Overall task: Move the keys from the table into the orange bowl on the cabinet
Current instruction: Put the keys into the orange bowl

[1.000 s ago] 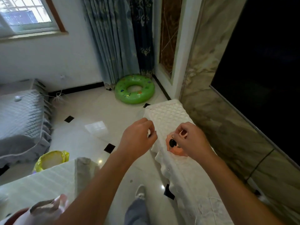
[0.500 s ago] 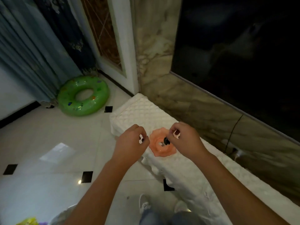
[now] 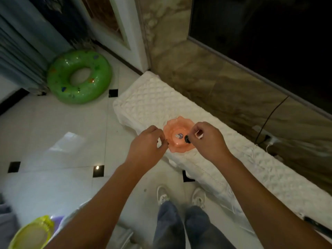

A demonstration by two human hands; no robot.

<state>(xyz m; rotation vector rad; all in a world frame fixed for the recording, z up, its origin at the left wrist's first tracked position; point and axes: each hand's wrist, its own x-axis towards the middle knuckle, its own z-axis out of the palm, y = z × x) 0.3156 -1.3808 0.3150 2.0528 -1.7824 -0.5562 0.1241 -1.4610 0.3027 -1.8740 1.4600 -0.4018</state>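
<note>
Pinching the small black-headed key (image 3: 186,139) between thumb and fingertips, my right hand (image 3: 206,139) holds it over the near right rim of the scalloped orange plastic bowl (image 3: 175,147). A pale item lies in the bowl's centre; I cannot identify it. The bowl sits on the white quilted cabinet cover (image 3: 152,106). My left hand (image 3: 145,148) hovers beside the bowl's left rim, fingers curled together; contents cannot be determined.

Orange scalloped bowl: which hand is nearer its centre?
Right. The right hand holds a dark key over the orange scalloped bowl; the left hand sits just outside its left rim.
</note>
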